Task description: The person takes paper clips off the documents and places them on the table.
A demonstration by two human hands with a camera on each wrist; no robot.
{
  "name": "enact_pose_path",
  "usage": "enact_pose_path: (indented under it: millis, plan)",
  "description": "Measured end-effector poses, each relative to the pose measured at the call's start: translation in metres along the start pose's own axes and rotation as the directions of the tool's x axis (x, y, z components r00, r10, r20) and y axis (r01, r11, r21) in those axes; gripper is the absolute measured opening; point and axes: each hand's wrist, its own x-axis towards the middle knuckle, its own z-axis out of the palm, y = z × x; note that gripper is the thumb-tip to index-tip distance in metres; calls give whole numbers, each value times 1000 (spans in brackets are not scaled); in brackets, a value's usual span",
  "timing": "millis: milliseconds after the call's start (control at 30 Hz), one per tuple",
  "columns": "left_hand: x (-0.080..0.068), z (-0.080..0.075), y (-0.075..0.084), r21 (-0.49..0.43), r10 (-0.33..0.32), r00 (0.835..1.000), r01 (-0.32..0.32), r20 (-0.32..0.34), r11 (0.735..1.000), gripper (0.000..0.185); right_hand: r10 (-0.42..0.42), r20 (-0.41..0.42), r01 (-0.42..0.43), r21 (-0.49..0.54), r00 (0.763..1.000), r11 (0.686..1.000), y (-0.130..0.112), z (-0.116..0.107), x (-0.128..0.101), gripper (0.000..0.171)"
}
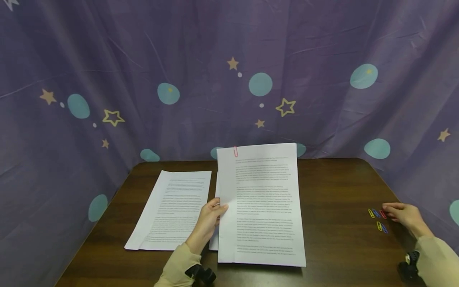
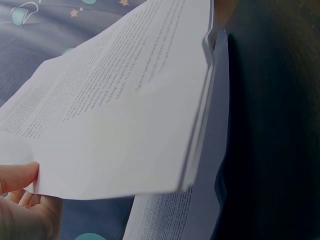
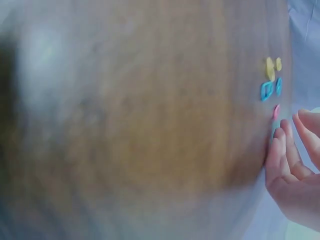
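Note:
My left hand (image 1: pixel 208 219) grips the left edge of a stack of printed sheets (image 1: pixel 263 211), thumb on the front, and holds it tilted up above the table. A pink paper clip (image 1: pixel 235 151) sits on the stack's top edge near its left corner. In the left wrist view, the thumb (image 2: pixel 20 176) presses on the white margin of the stack (image 2: pixel 115 145). At the right, my right hand (image 1: pixel 405 215) is beside a red paper clip (image 1: pixel 383 214). In the right wrist view its fingers (image 3: pixel 280 155) are extended, with no clip visible between thumb and forefinger.
Yellow paper clips (image 1: pixel 371 213) and blue paper clips (image 1: pixel 384 228) lie near the red one. Another printed stack (image 1: pixel 175 211) lies at the table's left. More paper (image 1: pixel 214 241) shows partly behind the held stack. A purple patterned curtain (image 1: pixel 215 40) hangs behind the brown table (image 1: pixel 333 191).

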Motion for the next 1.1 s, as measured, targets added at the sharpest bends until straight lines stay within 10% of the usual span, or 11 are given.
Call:
enact_pose_path:
  millis: [1100]
  plan:
    - [0,0,-1,-8,0,1000,0,-4,1000,30,-437,-52,433,-82,898,898,-204,50,30,26]
